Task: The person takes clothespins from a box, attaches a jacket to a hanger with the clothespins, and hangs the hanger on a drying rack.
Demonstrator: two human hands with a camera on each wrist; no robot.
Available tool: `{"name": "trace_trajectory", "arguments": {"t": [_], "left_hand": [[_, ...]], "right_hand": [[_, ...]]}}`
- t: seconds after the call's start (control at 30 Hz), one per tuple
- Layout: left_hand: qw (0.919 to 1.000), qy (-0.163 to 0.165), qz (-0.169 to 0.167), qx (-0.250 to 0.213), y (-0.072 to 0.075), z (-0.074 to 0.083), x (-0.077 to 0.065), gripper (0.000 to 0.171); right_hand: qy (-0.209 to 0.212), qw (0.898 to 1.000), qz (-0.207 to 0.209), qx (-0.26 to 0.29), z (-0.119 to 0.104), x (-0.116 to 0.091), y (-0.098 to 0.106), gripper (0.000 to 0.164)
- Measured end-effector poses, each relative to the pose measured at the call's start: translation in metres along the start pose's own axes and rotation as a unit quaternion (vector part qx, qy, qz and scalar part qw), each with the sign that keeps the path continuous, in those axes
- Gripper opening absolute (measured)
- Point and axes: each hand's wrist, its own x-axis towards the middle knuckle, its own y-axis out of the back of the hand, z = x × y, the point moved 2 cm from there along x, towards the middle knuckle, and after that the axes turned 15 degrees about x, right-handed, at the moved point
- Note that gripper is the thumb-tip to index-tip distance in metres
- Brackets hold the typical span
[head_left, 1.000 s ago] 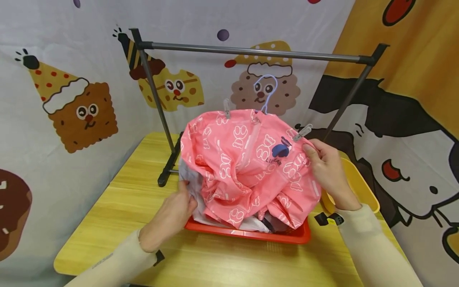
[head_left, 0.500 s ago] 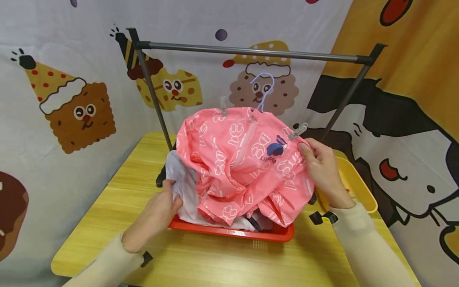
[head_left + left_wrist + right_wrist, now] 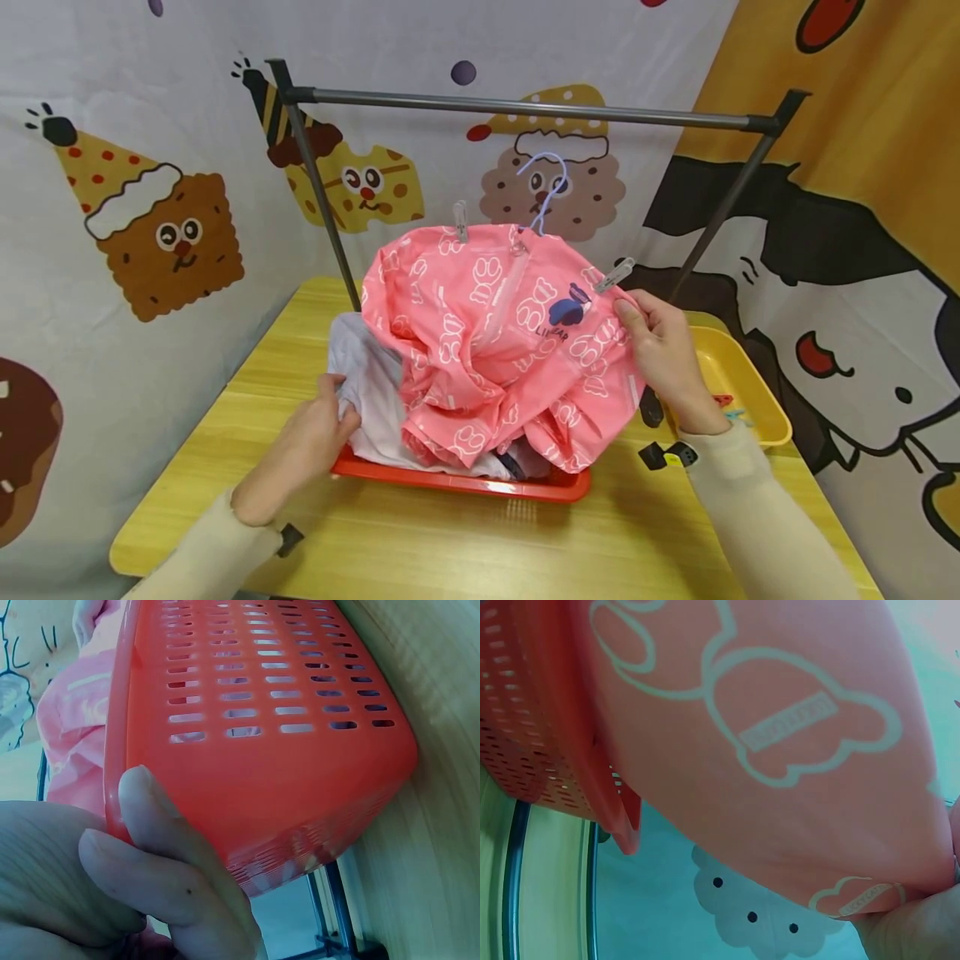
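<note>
My right hand [image 3: 666,354] pinches the shoulder of a pink jacket [image 3: 487,287] printed with white bear outlines. A lilac hanger [image 3: 560,183] pokes up from its collar. One grey clothespin [image 3: 461,222] sits on the jacket's left shoulder, another clothespin [image 3: 615,275] near my right hand. Under the jacket stands a red basket [image 3: 457,482] with pale grey clothes [image 3: 367,400] in it. At its left end my left hand [image 3: 296,442] grips the rim; the left wrist view shows fingers [image 3: 154,802] curled over the basket's edge. The jacket hides much of the basket.
A metal clothes rack [image 3: 517,106] stands behind the jacket on the wooden table [image 3: 217,433]. To the right is a yellow tray [image 3: 738,367] with small red and blue clothespins [image 3: 723,400]. A cartoon-printed curtain [image 3: 195,50] hangs behind.
The red basket with its pale clothes has slid left, along with my left hand. The jacket and my right hand have shifted slightly left, and more of the yellow tray shows.
</note>
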Motion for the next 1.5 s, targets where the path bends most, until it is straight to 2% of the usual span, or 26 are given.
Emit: {"name": "trace_trajectory", "arguments": {"t": [0.3, 0.53, 0.63, 0.73, 0.83, 0.93, 1.0, 1.1, 1.23, 1.37, 1.5], "left_hand": [[0.9988, 0.026, -0.043, -0.002, 0.005, -0.004, 0.003, 0.061], [0.9981, 0.012, -0.059, 0.011, 0.015, -0.003, 0.003, 0.061], [0.9972, 0.02, -0.067, 0.026, 0.021, -0.005, 0.002, 0.065], [0.9968, 0.034, -0.051, 0.053, 0.028, -0.005, 0.0, 0.068], [0.996, 0.031, 0.013, 0.083, 0.038, -0.003, -0.002, 0.069], [0.9932, 0.014, 0.078, 0.085, 0.046, 0.004, -0.002, 0.068], [0.9918, -0.003, 0.104, 0.074, 0.051, 0.012, -0.002, 0.069], [0.9934, -0.027, 0.101, 0.046, 0.054, 0.026, 0.0, 0.075], [0.995, -0.062, 0.074, 0.026, 0.054, 0.046, 0.002, 0.087], [0.9958, -0.08, 0.045, -0.005, 0.05, 0.062, 0.005, 0.103], [0.9936, -0.096, 0.039, -0.044, 0.048, 0.074, 0.008, 0.116]], "right_hand": [[0.002, 1.0, 0.002, 0.02, 0.001, 0.0, -0.001, 0.034], [-0.005, 1.0, 0.001, 0.025, 0.002, -0.001, -0.002, 0.035], [-0.008, 1.0, 0.001, 0.027, 0.004, -0.002, -0.004, 0.036], [-0.007, 1.0, 0.002, 0.028, 0.005, -0.003, -0.004, 0.036], [0.002, 1.0, 0.004, 0.031, 0.005, -0.001, -0.004, 0.036], [0.009, 0.999, 0.005, 0.031, 0.005, 0.0, -0.005, 0.037], [0.007, 0.999, 0.005, 0.031, 0.006, 0.0, -0.005, 0.037], [0.0, 0.999, 0.008, 0.033, 0.006, 0.0, -0.005, 0.038], [0.002, 0.999, 0.016, 0.037, 0.005, 0.0, -0.006, 0.037], [0.01, 0.999, 0.02, 0.049, 0.003, 0.002, -0.007, 0.036], [0.015, 0.998, 0.02, 0.061, 0.001, 0.003, -0.009, 0.036]]}}
